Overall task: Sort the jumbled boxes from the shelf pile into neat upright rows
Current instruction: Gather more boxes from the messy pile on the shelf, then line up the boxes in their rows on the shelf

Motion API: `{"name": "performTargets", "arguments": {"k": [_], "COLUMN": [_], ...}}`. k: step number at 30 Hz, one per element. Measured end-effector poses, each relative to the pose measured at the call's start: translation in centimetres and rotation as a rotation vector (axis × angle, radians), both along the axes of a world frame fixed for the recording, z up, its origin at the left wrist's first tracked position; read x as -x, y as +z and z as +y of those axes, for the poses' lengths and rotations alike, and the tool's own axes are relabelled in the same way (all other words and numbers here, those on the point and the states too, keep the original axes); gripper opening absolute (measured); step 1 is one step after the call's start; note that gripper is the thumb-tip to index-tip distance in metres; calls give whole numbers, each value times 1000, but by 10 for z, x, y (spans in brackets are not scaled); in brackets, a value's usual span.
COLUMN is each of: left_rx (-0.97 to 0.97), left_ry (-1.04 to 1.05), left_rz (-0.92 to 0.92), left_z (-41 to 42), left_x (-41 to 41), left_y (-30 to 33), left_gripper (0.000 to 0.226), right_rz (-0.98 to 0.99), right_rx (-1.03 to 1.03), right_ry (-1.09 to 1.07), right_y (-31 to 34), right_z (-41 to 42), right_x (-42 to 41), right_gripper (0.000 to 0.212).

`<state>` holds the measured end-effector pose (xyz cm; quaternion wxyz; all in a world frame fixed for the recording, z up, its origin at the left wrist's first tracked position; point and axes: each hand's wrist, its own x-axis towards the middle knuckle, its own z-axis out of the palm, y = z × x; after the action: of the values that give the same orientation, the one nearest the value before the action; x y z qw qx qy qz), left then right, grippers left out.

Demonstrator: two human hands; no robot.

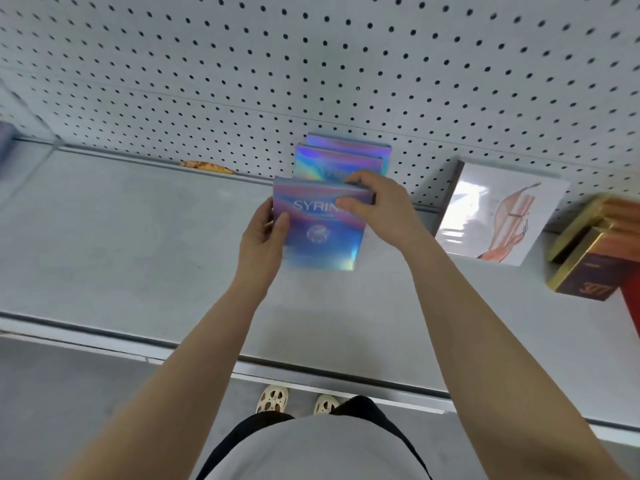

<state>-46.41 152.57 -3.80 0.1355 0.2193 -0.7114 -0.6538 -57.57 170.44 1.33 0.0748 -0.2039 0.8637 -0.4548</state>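
On the shelf [138, 244], both hands' fingers [349, 204] pinch the light, stiff, glossy box [318, 233] by its edges, behind it 2 others.

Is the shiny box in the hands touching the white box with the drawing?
Apart. The head view shows bare grey shelf between the shiny box and the white box.

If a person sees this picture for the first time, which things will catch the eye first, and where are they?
The shiny holographic box at the centre stands out first, held upright by the left hand on its side and the right hand on its top. Two matching boxes stand behind it against the pegboard. On the right leans a white box, next to gold-edged boxes.
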Motion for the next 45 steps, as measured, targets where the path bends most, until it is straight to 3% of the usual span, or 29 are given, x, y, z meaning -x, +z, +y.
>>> {"name": "performTargets", "arguments": {"k": [2, 9, 14, 22, 27, 33, 45], "left_rx": [50, 185, 215, 180, 273, 370, 373], "left_ry": [-17, -84, -105, -100, -93, -25, 235], "left_rz": [-7, -56, -87, -134, -195, -90, -136], "left_z": [-1, -8, -10, -9, -20, -39, -192], "left_x": [4, 21, 33, 30, 19, -38, -265], "left_y": [-1, -6, -2, 2, -6, -1, 2], "left_gripper": [56, 74, 65, 80, 62, 37, 26], "right_rz": [78, 320, 493, 580, 631, 694, 429], "right_rx": [-29, -234, -388, -414, -501, -429, -238], "right_ry": [-14, -62, -51, -74, -67, -143, 187], "right_y": [-3, -9, -15, -21, -23, -17, -66], "right_z": [-10, -35, -34, -33, -32, -47, -220], "right_x": [6, 17, 14, 18, 18, -22, -215], "right_gripper": [25, 36, 43, 44, 44, 37, 29]}}
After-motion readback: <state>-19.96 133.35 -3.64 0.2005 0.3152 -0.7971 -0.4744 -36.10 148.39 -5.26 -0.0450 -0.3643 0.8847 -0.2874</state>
